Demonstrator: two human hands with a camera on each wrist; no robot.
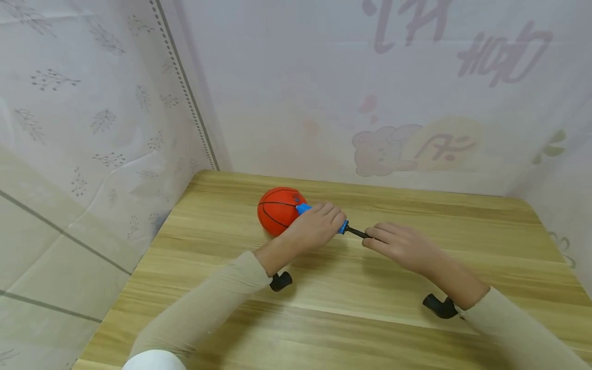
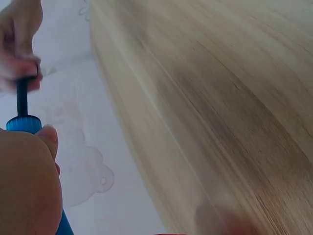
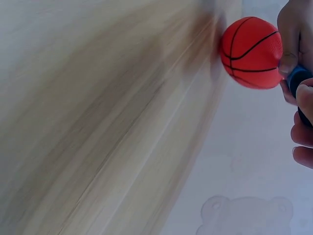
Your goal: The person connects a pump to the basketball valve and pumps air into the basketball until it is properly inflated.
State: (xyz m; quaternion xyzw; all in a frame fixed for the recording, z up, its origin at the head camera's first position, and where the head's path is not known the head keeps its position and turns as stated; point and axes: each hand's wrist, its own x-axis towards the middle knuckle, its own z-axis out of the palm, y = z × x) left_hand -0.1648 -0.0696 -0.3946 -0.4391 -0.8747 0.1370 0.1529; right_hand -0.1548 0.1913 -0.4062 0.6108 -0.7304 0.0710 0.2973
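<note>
A small red-orange basketball (image 1: 276, 211) with black lines is joined to the tip of a blue hand pump (image 1: 302, 208). My left hand (image 1: 318, 226) grips the pump's blue barrel, beside the ball. From the barrel's other end a thin black rod (image 1: 356, 232) sticks out toward my right hand (image 1: 401, 246), whose fingers hold its black handle. In the left wrist view, the blue collar (image 2: 23, 124) and part of the rod show past my left thumb. Seen from the right wrist, the ball (image 3: 250, 55) bulges near the pump tip, and both hands are close together.
Everything is above a wood-grain table (image 1: 361, 334). Pale printed curtains (image 1: 287, 92) stand along its back and left sides. Black wrist-worn pieces (image 1: 280, 281) show under both forearms.
</note>
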